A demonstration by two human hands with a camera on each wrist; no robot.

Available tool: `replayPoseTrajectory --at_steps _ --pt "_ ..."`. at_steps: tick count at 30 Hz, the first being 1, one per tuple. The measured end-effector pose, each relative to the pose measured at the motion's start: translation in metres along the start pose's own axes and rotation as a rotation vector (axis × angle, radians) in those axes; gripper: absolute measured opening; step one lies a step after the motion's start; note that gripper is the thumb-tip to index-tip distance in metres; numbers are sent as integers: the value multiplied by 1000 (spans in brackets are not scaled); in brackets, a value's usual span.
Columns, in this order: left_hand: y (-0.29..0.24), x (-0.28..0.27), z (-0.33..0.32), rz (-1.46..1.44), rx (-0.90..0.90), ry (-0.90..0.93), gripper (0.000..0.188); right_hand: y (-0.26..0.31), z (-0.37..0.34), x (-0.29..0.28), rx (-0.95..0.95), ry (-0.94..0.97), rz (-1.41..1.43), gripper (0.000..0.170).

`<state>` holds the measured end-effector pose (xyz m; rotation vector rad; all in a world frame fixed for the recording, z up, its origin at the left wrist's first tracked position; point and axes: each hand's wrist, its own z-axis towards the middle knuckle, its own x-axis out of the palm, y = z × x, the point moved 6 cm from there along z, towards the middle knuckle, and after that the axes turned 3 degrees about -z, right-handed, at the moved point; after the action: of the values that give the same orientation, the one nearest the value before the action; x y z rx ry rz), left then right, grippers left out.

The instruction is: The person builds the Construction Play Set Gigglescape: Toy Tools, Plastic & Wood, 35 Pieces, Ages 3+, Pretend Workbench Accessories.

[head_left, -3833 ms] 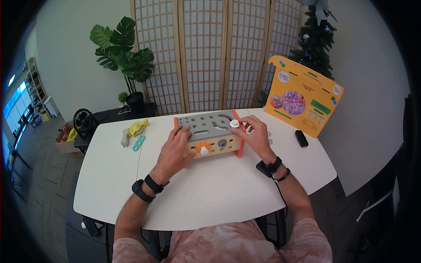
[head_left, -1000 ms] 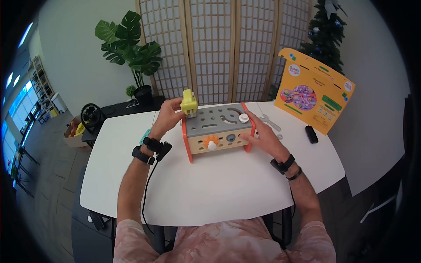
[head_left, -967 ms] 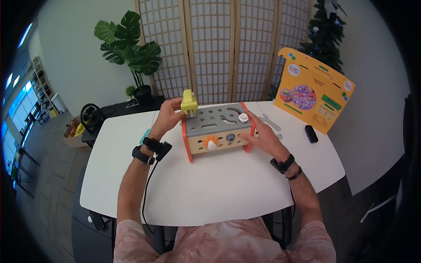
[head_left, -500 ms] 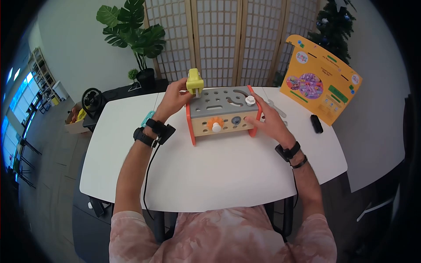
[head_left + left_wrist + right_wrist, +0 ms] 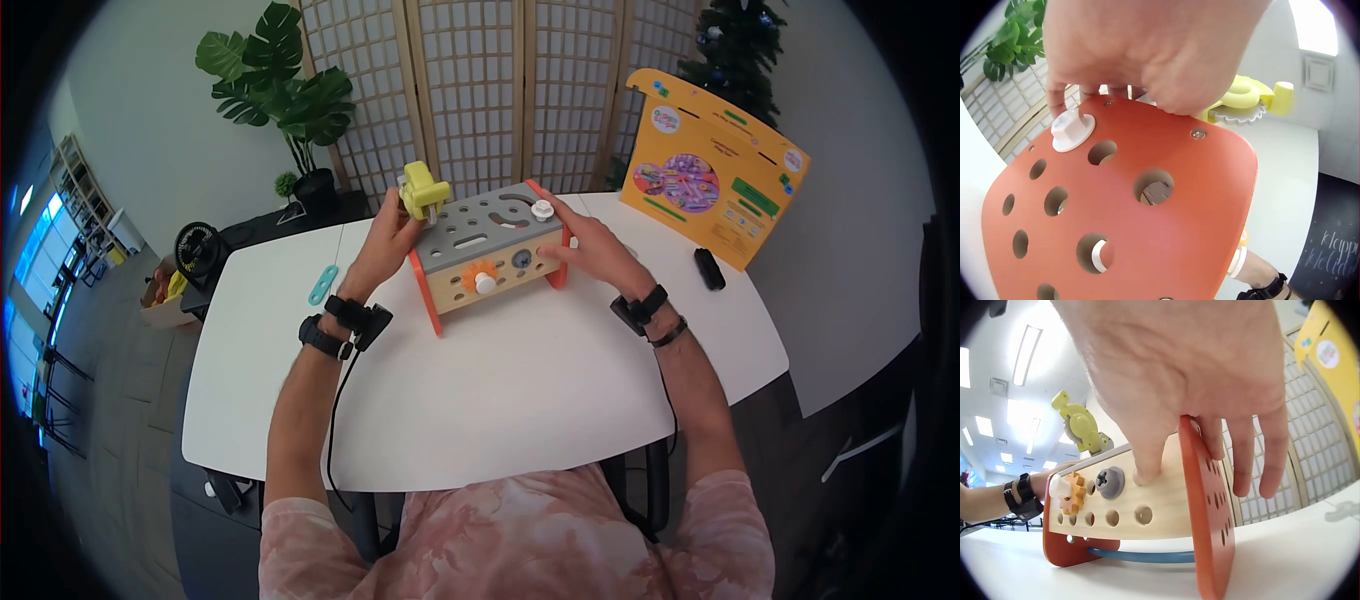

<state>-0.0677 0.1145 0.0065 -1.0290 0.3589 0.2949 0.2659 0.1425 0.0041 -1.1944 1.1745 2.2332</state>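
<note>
A toy workbench (image 5: 480, 225) with a grey holed top and red end panels is between both hands, turned at an angle on the table. My left hand (image 5: 388, 240) grips its left end, next to a yellow toy circular saw (image 5: 422, 190) standing at the top's left edge. In the left wrist view a white hex nut (image 5: 1070, 128) sits on the red panel near the fingers. My right hand (image 5: 1191, 375) holds the right end, thumb on the front face and fingers over the red panel. An orange gear (image 5: 1074, 494) and a grey screw (image 5: 1110, 482) are on the front.
A teal toy strip (image 5: 323, 285) lies on the white table (image 5: 480, 400) at left. At right are a grey toy wrench (image 5: 1344, 512), a black case (image 5: 709, 270) and a standing yellow box (image 5: 715, 170). Cables hang from the wrist cameras.
Earlier the yellow saw lay on the table at left; now it stands at the workbench's left edge. In the last half second the workbench has been turned, its left end nearer the person.
</note>
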Motion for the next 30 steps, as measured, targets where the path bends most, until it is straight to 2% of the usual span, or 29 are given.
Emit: replayPoseTrajectory --at_steps 2,4,10,20,25,27,30 --pt "3 0 2 0 20 -7 26 -8 9 2 21 50 36 98" --pt "7 2 1 0 41 -16 23 -14 17 7 -78 53 257 95" --pt "6 2 -1 41 100 -148 25 -24 37 11 -63 98 370 92" --pt "-8 5 -10 79 85 -196 21 -28 44 14 -31 117 430 92" --pt "-10 13 -26 105 57 -250 19 -33 40 22 -117 90 434 90" --pt "-8 14 -28 102 45 -268 27 -34 38 23 -106 99 456 89" --pt "-10 13 -27 120 74 -268 27 -35 40 23 -91 112 460 88"
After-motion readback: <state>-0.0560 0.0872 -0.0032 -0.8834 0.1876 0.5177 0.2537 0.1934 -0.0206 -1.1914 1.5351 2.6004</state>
